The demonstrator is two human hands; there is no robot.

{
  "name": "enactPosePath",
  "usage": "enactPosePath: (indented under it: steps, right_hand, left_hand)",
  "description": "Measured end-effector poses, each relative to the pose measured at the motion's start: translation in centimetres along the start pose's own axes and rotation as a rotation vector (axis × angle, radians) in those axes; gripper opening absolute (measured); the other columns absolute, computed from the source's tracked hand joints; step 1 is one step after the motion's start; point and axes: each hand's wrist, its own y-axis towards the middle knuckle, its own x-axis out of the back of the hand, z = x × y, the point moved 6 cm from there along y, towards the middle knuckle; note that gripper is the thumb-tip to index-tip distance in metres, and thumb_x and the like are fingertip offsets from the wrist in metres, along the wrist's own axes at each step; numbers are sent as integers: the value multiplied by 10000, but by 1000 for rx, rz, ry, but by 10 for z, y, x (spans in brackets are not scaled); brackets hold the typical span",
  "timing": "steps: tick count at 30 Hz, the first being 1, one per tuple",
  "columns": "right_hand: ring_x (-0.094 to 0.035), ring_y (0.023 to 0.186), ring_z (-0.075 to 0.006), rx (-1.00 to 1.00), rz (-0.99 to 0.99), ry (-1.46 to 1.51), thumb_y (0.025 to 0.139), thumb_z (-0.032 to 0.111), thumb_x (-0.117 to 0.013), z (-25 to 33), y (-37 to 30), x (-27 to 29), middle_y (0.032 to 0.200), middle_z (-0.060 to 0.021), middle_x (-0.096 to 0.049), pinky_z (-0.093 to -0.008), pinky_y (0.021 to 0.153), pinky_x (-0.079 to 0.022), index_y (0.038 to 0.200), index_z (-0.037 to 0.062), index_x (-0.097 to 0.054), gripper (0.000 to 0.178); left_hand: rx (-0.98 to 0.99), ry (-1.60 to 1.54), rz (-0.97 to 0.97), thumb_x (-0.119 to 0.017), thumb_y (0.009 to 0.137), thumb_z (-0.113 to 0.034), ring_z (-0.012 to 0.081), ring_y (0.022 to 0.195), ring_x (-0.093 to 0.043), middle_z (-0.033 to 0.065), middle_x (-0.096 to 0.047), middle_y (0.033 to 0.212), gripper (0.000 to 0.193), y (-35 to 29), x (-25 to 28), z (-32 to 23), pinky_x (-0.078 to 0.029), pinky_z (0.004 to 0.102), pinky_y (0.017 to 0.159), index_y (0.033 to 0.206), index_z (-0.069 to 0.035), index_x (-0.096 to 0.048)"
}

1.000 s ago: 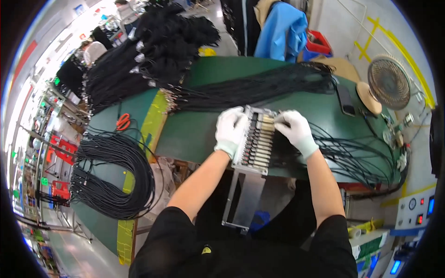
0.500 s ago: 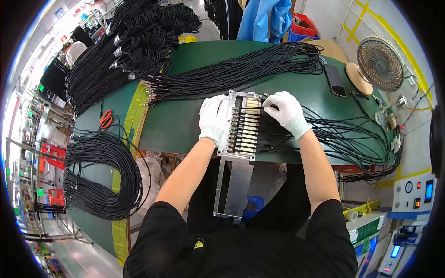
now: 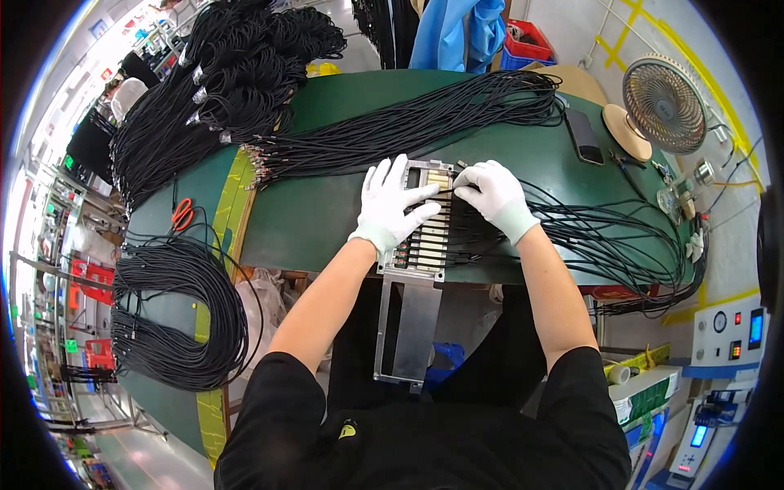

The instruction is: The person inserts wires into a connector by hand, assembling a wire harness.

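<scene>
A metal slotted fixture (image 3: 438, 276) lies across the table's front edge, with a row of pale strips and black cables side by side in its slots. My left hand (image 3: 387, 208), in a white glove, rests over the fixture's left side. Its fingers are spread, the index finger and thumb reaching across the slots. At the fixture's upper right, my right hand (image 3: 493, 196), gloved too, pinches a black cable between thumb and fingertips. The cable's end by the left fingertips is partly hidden. Other black cables (image 3: 588, 233) trail rightward from the slots over the table.
A long cable bundle (image 3: 392, 131) lies behind the fixture; a coiled bundle (image 3: 220, 327) and red-handled scissors (image 3: 183, 214) are at left. Cable heaps (image 3: 245, 65) fill the far left. At right are a phone (image 3: 583, 135), pliers (image 3: 629, 173) and a fan (image 3: 663, 104).
My left hand has shifted from the fixture's left edge to over its slots, fingers now spread. My right hand has moved slightly, still pinching a cable.
</scene>
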Motion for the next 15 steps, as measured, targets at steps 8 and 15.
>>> enactPosePath:
  steps: [8,15]
  right_hand:
    - [-582,895,-293,-79,-109,-197,713,235,-761,-35,-2,-5,862,-68,-621,-410,785,-484,836,140,-704,166]
    - [-597,835,-287,-62,-272,-118,720,150,-754,-20,5,11,799,-56,-655,-399,790,-488,806,112,-686,117]
  left_hand:
    - [-95,67,-16,-636,840,-484,380,1350,-366,147,-506,1410,275,9,-9,-9,-141,558,1173,1010,-322,-780]
    - [-1,-102,-56,-606,882,-484,367,1382,-348,124,-508,1420,309,0,-8,1,-163,536,1180,1075,-300,-763]
